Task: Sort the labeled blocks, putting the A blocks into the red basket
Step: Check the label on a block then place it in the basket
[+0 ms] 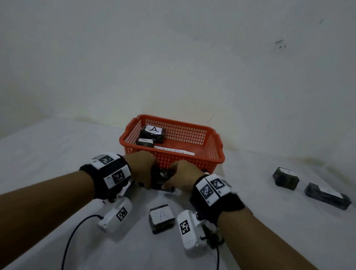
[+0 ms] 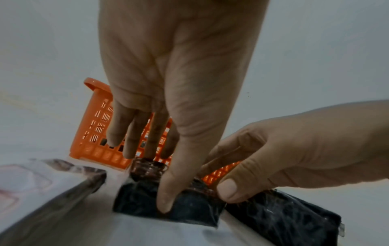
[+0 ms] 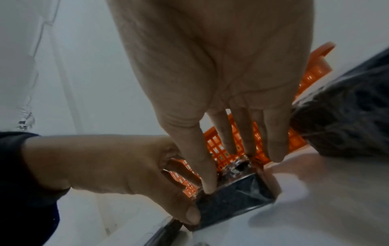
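Observation:
The red basket (image 1: 211, 157) stands at mid table with two dark blocks labelled A (image 1: 152, 133) inside, near its left wall. Just in front of it, my left hand (image 1: 146, 170) and right hand (image 1: 180, 173) both pinch one dark wrapped block (image 1: 162, 176); its label is hidden. In the left wrist view my left hand (image 2: 156, 179) has its thumb on the block's (image 2: 189, 211) near face and its fingers behind it. My right hand (image 3: 231, 169) pinches the same block (image 3: 235, 199) in the right wrist view. Another A block (image 1: 162, 218) lies between my wrists.
Two more dark blocks (image 1: 286, 178) (image 1: 328, 195) with white labels lie at the right of the white table (image 1: 41, 166). Other dark blocks (image 2: 284, 216) (image 2: 42, 191) lie close beside the held one. A wall stands right behind the basket. Camera cables trail toward me.

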{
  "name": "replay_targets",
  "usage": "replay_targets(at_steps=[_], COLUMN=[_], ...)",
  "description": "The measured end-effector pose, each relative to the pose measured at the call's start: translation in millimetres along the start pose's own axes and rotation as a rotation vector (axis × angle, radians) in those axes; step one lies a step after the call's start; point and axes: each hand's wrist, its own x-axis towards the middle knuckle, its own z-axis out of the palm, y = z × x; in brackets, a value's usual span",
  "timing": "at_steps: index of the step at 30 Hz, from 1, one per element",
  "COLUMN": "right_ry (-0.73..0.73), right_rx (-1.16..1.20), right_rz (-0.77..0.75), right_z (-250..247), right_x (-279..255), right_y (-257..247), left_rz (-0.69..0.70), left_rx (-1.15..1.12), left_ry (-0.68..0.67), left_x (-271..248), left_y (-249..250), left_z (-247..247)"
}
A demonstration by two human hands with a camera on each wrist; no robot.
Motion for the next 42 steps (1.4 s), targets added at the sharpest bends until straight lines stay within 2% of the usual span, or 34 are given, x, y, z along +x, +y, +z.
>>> replay_targets(at_steps=[6, 13, 16, 25, 30, 33, 38, 42], right_ry=[-0.007, -0.035, -0.013, 0.074, 0.050, 0.116, 0.160, 0.124], right_rx=[-0.020, 0.105, 0.208, 0.667, 0.950, 1.015, 1.003, 1.004], right_rz=[0.022, -0.026, -0.084, -0.206, -0.266, -0.271, -0.267, -0.277], right_z=[4.8, -0.1, -9.0, -30.9, -29.6, -26.9, -22.7, -23.6], right_x=[7.8, -0.8, -9.9, -15.2, -19.8, -17.7, -13.0, -12.8], right_y=[0.0, 0.9, 3.5, 25.6, 29.4, 31.6, 31.8, 30.2], left_rz=[0.017, 0.010, 0.064, 0.203, 0.237, 0.298, 0.247, 0.238], left_rx=[-0.007, -0.296, -0.388, -1.013, -1.259, -1.391, -1.358, -1.327], left_ry=[0.009, -0.043, 0.003, 0.145, 0.147, 0.129, 0.267, 0.276], left_x=[-0.5, -22.0, -33.0, -44.0, -35.8, -34.4, -31.9, -31.6], left_y=[-4.2, -13.4, -16.2, -18.4, -11.0, -2.2, 4.8, 1.9], left_z=[4.7, -12.1, -21.5, -26.5, -12.3, -7.6, -3.4, -3.7])
